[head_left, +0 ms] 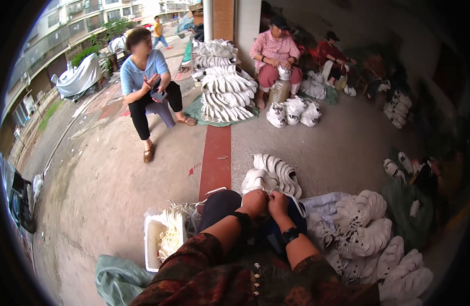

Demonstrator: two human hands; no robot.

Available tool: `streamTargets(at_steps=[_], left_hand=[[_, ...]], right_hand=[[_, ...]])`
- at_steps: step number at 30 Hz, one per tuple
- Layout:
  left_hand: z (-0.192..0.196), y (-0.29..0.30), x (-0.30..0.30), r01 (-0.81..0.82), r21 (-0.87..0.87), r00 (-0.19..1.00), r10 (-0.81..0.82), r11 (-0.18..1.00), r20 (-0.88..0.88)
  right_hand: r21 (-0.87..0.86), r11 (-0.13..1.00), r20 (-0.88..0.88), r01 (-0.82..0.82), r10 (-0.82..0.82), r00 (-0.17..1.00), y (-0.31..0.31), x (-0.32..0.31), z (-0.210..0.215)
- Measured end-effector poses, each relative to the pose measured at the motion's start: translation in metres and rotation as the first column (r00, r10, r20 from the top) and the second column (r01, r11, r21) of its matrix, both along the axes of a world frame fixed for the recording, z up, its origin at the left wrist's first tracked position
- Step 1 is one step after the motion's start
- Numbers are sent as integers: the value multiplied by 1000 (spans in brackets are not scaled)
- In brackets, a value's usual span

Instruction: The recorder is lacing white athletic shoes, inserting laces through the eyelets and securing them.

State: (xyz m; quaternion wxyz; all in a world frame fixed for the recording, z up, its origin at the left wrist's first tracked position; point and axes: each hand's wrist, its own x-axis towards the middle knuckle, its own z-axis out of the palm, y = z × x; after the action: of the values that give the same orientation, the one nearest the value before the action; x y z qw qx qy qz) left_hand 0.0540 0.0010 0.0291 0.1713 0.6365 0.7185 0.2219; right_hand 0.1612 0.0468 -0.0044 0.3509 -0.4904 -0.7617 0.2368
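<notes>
Over my lap, a white shoe upper (258, 179) lies just beyond my fingers. My left hand (255, 203) is closed at its near edge and seems to grip it. Right beside it, my right hand (278, 205) has its fingers pinched together, with a bit of thin white shoelace (272, 192) showing between the two hands. The exact grip is too small to make out. Behind the upper stands a curved row of nested white shoe uppers (283, 172). Left of my knee, a white box (151, 245) holds a tangle of pale laces (169, 235).
White shoe uppers (370, 237) are heaped at my right. Green sacking (120, 278) lies at lower left. Ahead, a tall stack of uppers (222, 86) stands by a pillar. A seated person in blue (145, 71) and one in a pink shirt (277, 51) sit beyond; others sit farther right.
</notes>
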Motion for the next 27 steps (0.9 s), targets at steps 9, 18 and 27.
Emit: streamTargets(at_steps=[9, 18, 27], left_hand=[[9, -1, 6, 77, 22, 986, -73, 997, -147], [12, -2, 4, -14, -69, 999, 10, 998, -53], [48, -19, -19, -2, -199, 991, -24, 980, -130]], right_hand=[[-2, 1000, 12, -19, 19, 1000, 6, 6, -11], [-81, 996, 51, -31, 35, 998, 13, 4, -7], [-19, 998, 100, -63, 65, 993, -2, 4, -14]])
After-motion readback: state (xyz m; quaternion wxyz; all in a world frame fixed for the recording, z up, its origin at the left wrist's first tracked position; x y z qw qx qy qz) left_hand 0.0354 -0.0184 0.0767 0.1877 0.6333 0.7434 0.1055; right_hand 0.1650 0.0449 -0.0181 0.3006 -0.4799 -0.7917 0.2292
